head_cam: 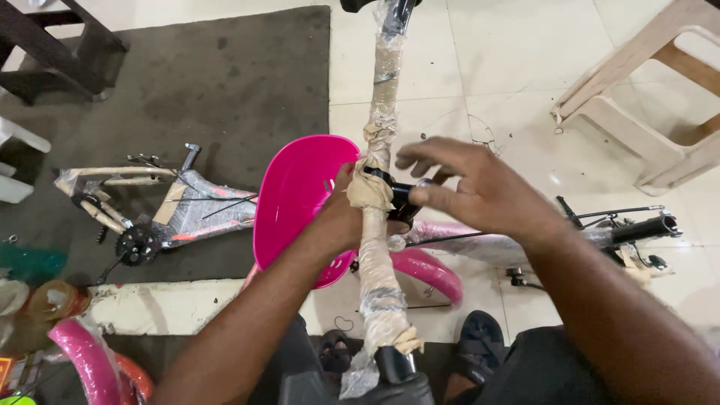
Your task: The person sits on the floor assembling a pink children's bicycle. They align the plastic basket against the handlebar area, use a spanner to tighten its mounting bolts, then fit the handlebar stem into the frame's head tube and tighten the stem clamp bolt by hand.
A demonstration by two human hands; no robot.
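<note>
Brown paper and clear plastic wrap cover the handlebar (381,225), which runs from the top of the view down to the person's lap, with a black grip showing at the near end. At the middle of the bar sits a black clamp (401,201), where the wrapping is torn back. The left hand (341,221) is closed around the bar just beside the clamp, its fingers hidden behind the wrapping. The right hand (469,191) hovers over the clamp from the other side, fingers spread and partly curled, thumb and forefinger pinching at the clamp's end; whether they hold a small part there cannot be told.

Behind the left hand stands a bright pink plastic basket (296,199), tilted, its hollow side facing up and left. Below the bar a pink mudguard (431,271) curves across the tiled floor (517,67). Left of the basket, on a dark grey mat (225,82), lies a wrapped bicycle frame (161,206) with its black chainring showing. To the right, near the right forearm, another wrapped part with a black grip (645,227) and cables lies on the tiles. A pale plastic stool (649,90) stands at the upper right. The person's feet in black sandals (476,349) show at the bottom edge.
</note>
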